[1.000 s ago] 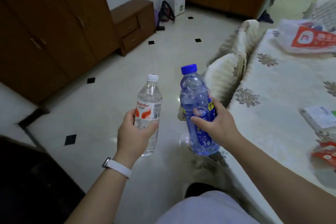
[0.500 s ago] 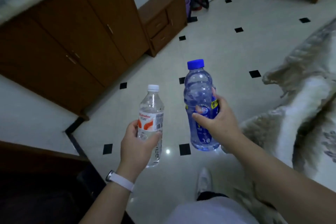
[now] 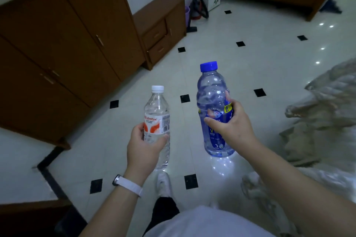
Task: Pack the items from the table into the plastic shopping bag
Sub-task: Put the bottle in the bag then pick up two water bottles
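left hand grip clamped on clear white-capped bottle | right hand grip clamped on blue-capped bottle | both upright, apart, above tiled floor

Left hand and right hand: bare. Both forearms: bare along the whole visible length.

Left wrist: one white wristband, smooth strap, with a dark rounded case edged in pale metal at its outer side. The strap lies flat around the wrist, just behind the hand.

Torso: pale grey-white garment, plain, visible at the bottom edge only.

Leg: black trouser leg, one seen.

Foot: one pale, whitish shoe below the trouser hem; blurred, so its fastening and markings cannot be told.
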A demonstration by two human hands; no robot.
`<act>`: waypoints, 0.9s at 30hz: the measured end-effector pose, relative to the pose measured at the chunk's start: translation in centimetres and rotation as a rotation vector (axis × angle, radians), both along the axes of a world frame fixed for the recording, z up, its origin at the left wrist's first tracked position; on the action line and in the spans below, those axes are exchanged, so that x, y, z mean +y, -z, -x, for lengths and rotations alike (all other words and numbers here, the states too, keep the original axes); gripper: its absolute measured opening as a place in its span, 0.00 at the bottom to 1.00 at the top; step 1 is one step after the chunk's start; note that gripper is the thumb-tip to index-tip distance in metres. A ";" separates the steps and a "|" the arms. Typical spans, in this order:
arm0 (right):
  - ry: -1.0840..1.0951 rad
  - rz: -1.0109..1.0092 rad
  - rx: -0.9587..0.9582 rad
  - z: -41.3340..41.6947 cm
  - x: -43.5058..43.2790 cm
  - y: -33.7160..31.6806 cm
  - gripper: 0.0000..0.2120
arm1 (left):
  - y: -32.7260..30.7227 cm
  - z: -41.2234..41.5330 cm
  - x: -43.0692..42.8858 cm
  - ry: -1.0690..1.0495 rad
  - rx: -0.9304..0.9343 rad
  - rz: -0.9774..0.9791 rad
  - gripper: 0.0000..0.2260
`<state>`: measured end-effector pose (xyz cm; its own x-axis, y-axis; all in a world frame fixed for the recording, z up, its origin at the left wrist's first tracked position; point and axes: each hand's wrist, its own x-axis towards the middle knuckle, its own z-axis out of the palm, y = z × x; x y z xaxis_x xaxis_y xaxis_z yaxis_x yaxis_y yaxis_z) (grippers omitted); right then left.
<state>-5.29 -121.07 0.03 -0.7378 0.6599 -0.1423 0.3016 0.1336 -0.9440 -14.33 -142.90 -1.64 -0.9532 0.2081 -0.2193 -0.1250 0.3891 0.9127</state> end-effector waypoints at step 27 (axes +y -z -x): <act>0.537 0.051 -0.013 22.0 19.9 1.7 0.28 | 2.0 32.0 27.4 0.498 -0.002 0.004 0.21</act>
